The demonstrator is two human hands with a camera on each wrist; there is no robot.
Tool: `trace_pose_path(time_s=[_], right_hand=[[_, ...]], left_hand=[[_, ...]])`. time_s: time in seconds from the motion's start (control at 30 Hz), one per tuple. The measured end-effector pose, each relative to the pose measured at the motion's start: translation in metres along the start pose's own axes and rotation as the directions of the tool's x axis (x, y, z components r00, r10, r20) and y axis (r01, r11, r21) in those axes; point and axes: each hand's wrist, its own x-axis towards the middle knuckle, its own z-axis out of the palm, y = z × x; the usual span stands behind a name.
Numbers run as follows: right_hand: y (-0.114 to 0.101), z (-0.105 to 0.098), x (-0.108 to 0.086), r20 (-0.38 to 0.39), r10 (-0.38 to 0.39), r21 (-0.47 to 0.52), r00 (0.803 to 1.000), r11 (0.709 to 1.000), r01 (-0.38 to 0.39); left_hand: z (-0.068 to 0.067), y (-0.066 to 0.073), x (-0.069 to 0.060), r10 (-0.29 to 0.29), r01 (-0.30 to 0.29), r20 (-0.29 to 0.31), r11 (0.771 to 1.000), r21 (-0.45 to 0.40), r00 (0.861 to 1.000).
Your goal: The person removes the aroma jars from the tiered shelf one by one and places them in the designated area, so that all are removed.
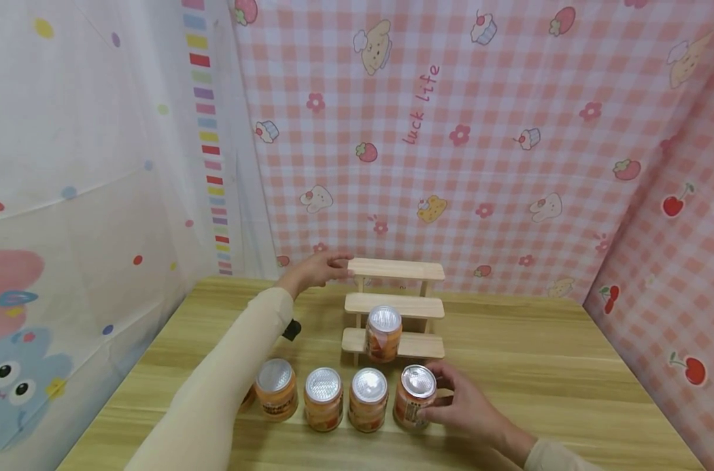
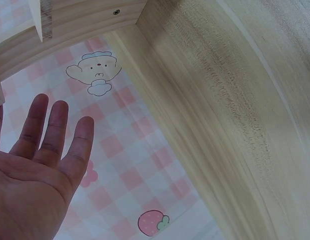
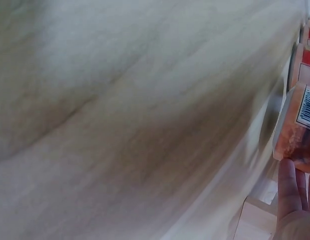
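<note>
A small three-step wooden shelf (image 1: 395, 305) stands at the back middle of the table. My left hand (image 1: 318, 269) is at the left end of its top step, fingertips at the edge. In the left wrist view, three fingers (image 2: 53, 130) are straight and spread; the index finger is mostly out of frame and the thumb hidden. An orange-labelled can (image 1: 383, 337) with a silver lid stands on the lowest step. In front, my right hand (image 1: 465, 402) grips a similar can (image 1: 408, 405), thumb on the near side. Its barcode label (image 3: 307, 106) shows in the right wrist view.
Left of the gripped can, a row of similar cans stands on the wooden table (image 1: 527, 353): one can (image 1: 369, 405), another can (image 1: 324, 405), a third can (image 1: 276, 396). My left sleeve partly covers one more. A small black object (image 1: 292, 329) shows beside that sleeve.
</note>
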Motion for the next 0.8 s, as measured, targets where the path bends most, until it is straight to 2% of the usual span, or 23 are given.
trace_pose_path(time_s=[0.37,0.63,0.8], right_hand=[[0.003,0.0048,-0.005,0.023,0.021,-0.054,1.0,0.998,-0.02],[0.0066,0.0052,-0.005,0.044,-0.037,-0.101,0.998,0.994,0.041],[-0.0017,0.0018,-0.0011,0.018,-0.068,-0.15,0.998,0.986,0.07]], left_hand=[[0.0003,0.0003,0.001,0.015,-0.014,-0.005,0.999,0.029,1.0],[0.0001,-0.0014,0.0019,0.003,-0.003,-0.013,1.0,0.013,1.0],[0.0001,-0.0018,0.0025,-0.001,0.001,-0.014,1.0,0.005,1.0]])
